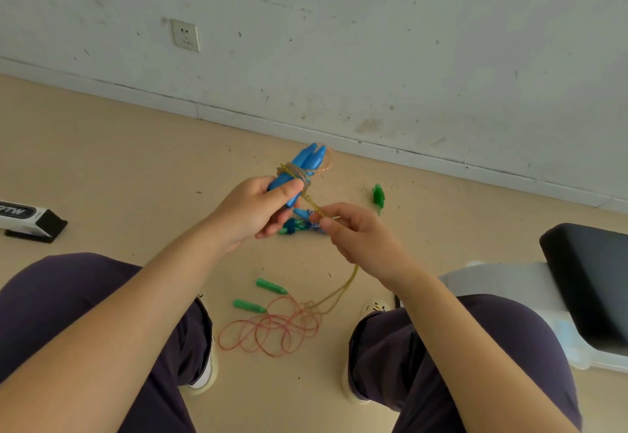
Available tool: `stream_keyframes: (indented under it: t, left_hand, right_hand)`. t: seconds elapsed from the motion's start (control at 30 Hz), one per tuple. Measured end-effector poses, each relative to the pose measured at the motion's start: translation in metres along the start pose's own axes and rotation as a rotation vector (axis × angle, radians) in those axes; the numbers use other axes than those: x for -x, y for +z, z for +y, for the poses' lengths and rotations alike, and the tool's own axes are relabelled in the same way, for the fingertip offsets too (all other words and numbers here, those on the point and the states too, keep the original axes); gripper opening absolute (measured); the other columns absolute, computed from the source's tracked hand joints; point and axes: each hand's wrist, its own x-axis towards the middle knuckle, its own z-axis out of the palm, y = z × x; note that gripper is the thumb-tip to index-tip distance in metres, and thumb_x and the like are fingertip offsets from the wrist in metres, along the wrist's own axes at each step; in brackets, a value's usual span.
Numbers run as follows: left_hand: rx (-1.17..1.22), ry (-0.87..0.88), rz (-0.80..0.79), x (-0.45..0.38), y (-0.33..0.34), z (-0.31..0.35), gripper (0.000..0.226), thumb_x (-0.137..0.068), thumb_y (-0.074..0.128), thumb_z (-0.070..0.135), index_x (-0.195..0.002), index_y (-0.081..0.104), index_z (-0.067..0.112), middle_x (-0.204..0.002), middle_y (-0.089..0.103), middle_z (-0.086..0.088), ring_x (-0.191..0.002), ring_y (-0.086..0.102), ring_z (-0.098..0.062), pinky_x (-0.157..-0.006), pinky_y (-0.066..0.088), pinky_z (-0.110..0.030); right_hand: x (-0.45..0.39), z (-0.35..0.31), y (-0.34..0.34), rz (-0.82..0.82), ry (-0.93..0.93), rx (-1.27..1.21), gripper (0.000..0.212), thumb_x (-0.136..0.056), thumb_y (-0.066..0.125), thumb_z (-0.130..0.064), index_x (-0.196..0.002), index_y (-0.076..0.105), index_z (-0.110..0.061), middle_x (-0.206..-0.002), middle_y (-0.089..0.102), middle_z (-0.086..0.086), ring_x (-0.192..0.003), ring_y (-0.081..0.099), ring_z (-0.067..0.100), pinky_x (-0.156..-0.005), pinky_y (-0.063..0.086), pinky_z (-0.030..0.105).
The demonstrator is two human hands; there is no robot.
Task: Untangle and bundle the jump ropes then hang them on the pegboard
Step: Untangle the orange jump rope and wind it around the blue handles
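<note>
Orange-red cord (272, 330) lies slack in loops on the floor between my feet, beside two green handles (260, 296). Light and limp, it will kink, so I judge it best fed taut. My right hand (360, 238) pinches the yellowish cord (314, 205). My left hand (258, 210) grips the stiff blue handles (307, 160), wrapped with coils, long axis pointing up toward the wall.

A white wall socket (185, 35) sits low on the scuffed wall. Left of it, on the beige floor (102, 147), lies a black-and-white box (29, 220); far right, a black padded seat (591, 279).
</note>
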Motion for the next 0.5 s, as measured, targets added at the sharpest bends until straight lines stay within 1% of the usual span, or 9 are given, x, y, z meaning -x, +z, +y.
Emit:
stream_keyframes:
  t: [0.07, 0.1, 0.2, 0.27, 0.3, 0.37, 0.43, 0.5]
  left_hand:
    - [-0.077, -0.013, 0.017, 0.000, -0.002, -0.003, 0.036, -0.097, 0.059, 0.042, -0.084, 0.061, 0.008, -0.054, 0.054, 0.004, -0.042, 0.043, -0.012, -0.038, 0.032, -0.022]
    - [-0.102, -0.019, 0.020, 0.000, -0.002, -0.004, 0.035, -0.096, 0.059, 0.042, -0.082, 0.062, 0.010, -0.053, 0.054, 0.005, -0.042, 0.045, -0.012, -0.038, 0.033, -0.021]
    - [-0.185, -0.034, 0.063, -0.003, 0.002, -0.008, 0.035, -0.095, 0.060, 0.040, -0.080, 0.063, 0.009, -0.050, 0.054, 0.005, -0.040, 0.045, -0.013, -0.038, 0.034, -0.022]
    - [-0.257, -0.053, 0.097, -0.006, 0.002, -0.011, 0.036, -0.095, 0.062, 0.038, -0.080, 0.064, 0.005, -0.047, 0.053, 0.006, -0.038, 0.043, -0.013, -0.038, 0.034, -0.021]
    - [-0.292, -0.066, 0.079, -0.006, 0.002, -0.012, 0.037, -0.094, 0.063, 0.039, -0.079, 0.063, 0.005, -0.046, 0.052, 0.006, -0.039, 0.043, -0.013, -0.038, 0.035, -0.021]
    - [-0.370, -0.093, -0.058, -0.005, 0.003, -0.014, 0.034, -0.094, 0.065, 0.040, -0.077, 0.063, 0.010, -0.046, 0.052, 0.007, -0.039, 0.044, -0.012, -0.040, 0.037, -0.021]
    - [-0.451, -0.120, -0.243, -0.003, 0.004, -0.014, 0.033, -0.094, 0.064, 0.043, -0.078, 0.063, 0.014, -0.047, 0.053, 0.008, -0.039, 0.046, -0.009, -0.040, 0.038, -0.019]
    - [-0.506, -0.158, -0.395, 0.000, 0.008, -0.015, 0.033, -0.093, 0.063, 0.046, -0.079, 0.064, 0.017, -0.050, 0.055, 0.009, -0.041, 0.048, -0.009, -0.042, 0.040, -0.020]
  right_hand:
    - [-0.001, -0.005, -0.002, 0.093, -0.024, 0.135, 0.015, -0.099, 0.057, -0.026, -0.088, 0.067, -0.023, -0.051, 0.044, -0.017, -0.047, 0.035, 0.001, -0.048, 0.031, 0.013]
    - [0.000, -0.008, -0.004, 0.110, -0.036, 0.189, 0.017, -0.099, 0.058, -0.027, -0.086, 0.067, -0.021, -0.053, 0.044, -0.016, -0.048, 0.035, 0.001, -0.049, 0.031, 0.013]
    - [0.004, -0.015, -0.008, 0.091, -0.076, 0.310, 0.021, -0.098, 0.058, -0.029, -0.082, 0.065, -0.016, -0.059, 0.042, -0.007, -0.051, 0.033, 0.004, -0.051, 0.030, 0.016]
    - [0.007, -0.019, -0.010, 0.103, -0.120, 0.365, 0.023, -0.098, 0.058, -0.028, -0.080, 0.064, -0.014, -0.057, 0.039, -0.009, -0.050, 0.034, 0.004, -0.051, 0.029, 0.015]
    - [0.008, -0.020, -0.012, 0.126, -0.148, 0.372, 0.024, -0.098, 0.059, -0.026, -0.080, 0.064, -0.012, -0.056, 0.039, -0.011, -0.050, 0.035, 0.003, -0.052, 0.030, 0.015]
    - [0.008, -0.022, -0.018, 0.184, -0.195, 0.351, 0.023, -0.097, 0.061, -0.021, -0.079, 0.066, -0.008, -0.053, 0.041, -0.013, -0.050, 0.038, 0.003, -0.052, 0.031, 0.014]
    - [0.009, -0.024, -0.021, 0.215, -0.237, 0.349, 0.019, -0.094, 0.065, -0.019, -0.080, 0.069, -0.007, -0.059, 0.049, -0.010, -0.054, 0.043, 0.003, -0.055, 0.034, 0.014]
    - [0.008, -0.024, -0.021, 0.211, -0.276, 0.394, 0.015, -0.089, 0.070, -0.017, -0.082, 0.074, -0.005, -0.071, 0.059, 0.002, -0.064, 0.049, 0.008, -0.060, 0.039, 0.017]
